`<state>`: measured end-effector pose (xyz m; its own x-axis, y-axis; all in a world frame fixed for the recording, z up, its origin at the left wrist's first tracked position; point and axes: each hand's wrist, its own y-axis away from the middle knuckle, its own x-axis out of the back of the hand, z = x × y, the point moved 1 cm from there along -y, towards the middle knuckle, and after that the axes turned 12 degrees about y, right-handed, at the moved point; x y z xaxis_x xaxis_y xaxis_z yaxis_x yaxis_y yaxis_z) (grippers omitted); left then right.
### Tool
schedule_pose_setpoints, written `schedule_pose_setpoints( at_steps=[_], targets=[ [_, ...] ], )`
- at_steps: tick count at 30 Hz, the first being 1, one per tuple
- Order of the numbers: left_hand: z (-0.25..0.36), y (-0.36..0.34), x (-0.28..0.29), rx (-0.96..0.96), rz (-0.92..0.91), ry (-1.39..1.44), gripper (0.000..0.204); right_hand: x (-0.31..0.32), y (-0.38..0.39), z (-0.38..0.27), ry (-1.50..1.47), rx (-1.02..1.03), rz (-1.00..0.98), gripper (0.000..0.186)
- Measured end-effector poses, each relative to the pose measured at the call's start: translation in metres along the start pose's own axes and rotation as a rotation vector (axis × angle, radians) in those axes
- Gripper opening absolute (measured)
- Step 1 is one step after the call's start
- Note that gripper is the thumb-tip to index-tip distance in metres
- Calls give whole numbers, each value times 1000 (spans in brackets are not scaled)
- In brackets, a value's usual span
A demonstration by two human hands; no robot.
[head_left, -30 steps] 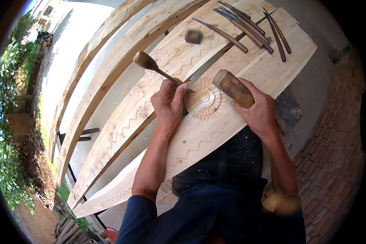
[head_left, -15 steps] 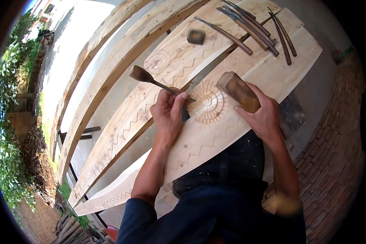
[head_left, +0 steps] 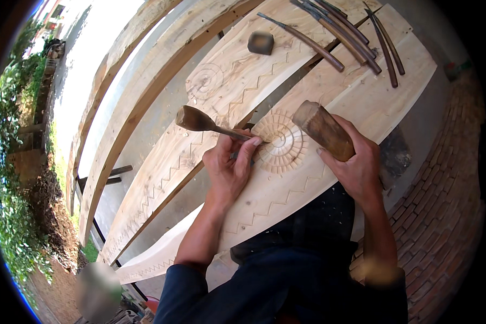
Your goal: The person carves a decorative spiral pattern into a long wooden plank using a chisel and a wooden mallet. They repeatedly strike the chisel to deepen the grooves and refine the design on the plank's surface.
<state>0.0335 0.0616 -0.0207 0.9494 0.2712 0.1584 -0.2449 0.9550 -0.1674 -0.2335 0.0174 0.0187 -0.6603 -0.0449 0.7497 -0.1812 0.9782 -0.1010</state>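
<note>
My left hand point(head_left: 228, 170) pinches the metal shank of a carving chisel low down, near its blade. The chisel's wooden handle point(head_left: 195, 119) leans to the left, and its tip rests at the left side of a round spiral carving point(head_left: 282, 140) ringed with small notches. That carving is cut into a pale wooden board point(head_left: 259, 194) in front of me, which also bears a zigzag line. In my right hand point(head_left: 360, 162) is a worn, dark wooden block mallet point(head_left: 324, 129), held above the board just right of the carving and apart from the chisel.
Several more carving chisels point(head_left: 345, 40) lie at the far right of the boards. A small dark block point(head_left: 261, 42) sits on the second carved board point(head_left: 237, 81). Long curved beams point(head_left: 146, 81) stand to the left. Brick paving point(head_left: 437, 216) shows at right.
The chisel's handle has tipped lower and its tip sits slightly further right and down in the picture. The mallet has shifted a little the same way, as has the whole board.
</note>
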Motion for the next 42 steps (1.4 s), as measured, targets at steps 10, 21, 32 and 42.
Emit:
schedule_pose_setpoints(
  at_steps=[10,21,32,42],
  targets=[
    [-5,-2,0,-113,-33,-59,16,1,-1,-1,17,-4,-3,60],
    [2,-3,0,-217,-113,-226,14,1,-2,-3,64,11,-1,57],
    [21,-8,-9,-295,-181,-387,10,2,0,-5,73,16,0,57],
    [17,-12,-11,-433,-180,-368,24,8,1,-10,79,157,148,70]
  ],
)
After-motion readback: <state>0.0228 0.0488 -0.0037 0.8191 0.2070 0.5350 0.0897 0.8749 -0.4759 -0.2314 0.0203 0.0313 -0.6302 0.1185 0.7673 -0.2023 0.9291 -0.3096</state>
